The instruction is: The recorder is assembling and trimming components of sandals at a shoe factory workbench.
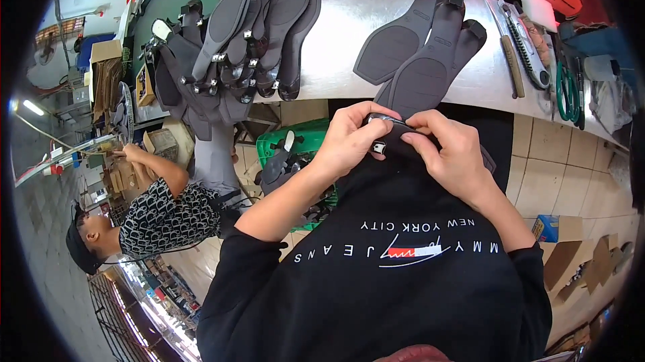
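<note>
In front of my chest, both hands hold a dark grey shoe sole with a shiny black heel end. My left hand grips that heel end, the thumb pressed on top and a small silvery-white piece below it. My right hand pinches the sole's edge with thumb and fingertips. Part of the sole is hidden by my fingers and blends into my black shirt. Just beyond my hands, several similar soles overlap on the metal table, some reaching over its near edge.
A larger heap of heeled soles lies at the table's left. To the right are a wooden-handled tool, a utility knife and green-handled scissors. A green crate holds more soles below. Another person works at left.
</note>
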A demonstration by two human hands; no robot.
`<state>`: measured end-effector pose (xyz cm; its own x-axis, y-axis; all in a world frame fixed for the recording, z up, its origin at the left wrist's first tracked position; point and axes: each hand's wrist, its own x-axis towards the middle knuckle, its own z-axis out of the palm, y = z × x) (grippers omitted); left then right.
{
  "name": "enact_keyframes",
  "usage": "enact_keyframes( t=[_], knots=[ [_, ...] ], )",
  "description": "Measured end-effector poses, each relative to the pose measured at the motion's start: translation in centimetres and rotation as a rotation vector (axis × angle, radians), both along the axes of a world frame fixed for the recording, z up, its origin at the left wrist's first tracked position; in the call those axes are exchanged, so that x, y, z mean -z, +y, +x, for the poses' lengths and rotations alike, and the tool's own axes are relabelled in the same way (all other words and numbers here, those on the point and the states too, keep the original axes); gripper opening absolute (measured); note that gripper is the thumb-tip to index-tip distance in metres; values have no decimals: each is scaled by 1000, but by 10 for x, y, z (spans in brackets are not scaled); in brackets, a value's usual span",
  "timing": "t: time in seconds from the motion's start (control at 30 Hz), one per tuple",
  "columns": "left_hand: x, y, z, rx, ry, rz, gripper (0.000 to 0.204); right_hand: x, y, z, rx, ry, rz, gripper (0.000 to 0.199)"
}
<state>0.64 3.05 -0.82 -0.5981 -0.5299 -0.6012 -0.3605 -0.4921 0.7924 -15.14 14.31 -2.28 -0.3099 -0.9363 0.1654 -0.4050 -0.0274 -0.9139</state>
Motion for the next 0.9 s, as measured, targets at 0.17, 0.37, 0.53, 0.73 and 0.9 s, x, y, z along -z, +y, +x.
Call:
enact_keyframes(
  t=[0.17, 0.37, 0.53, 0.73, 0.9],
  knots=[
    [-1, 2, -2, -19, 10, -18, 19, 1, -2, -2, -5, -82, 13, 12],
    [-18, 7, 3, 17, 142, -331, 15, -26, -13, -21, -120, -315, 202, 10],
    [-22, -14, 14, -269, 297, -323, 19, -40, -36, -54, 40, 230, -302, 15],
    [26, -34, 31, -610, 397, 208, 46, 32, -39, -128, 554, 597, -193, 24],
    [52, -33, 26, -746, 410, 536, 34, 55, -41, -131, 520, 784, -33, 31]
  ],
)
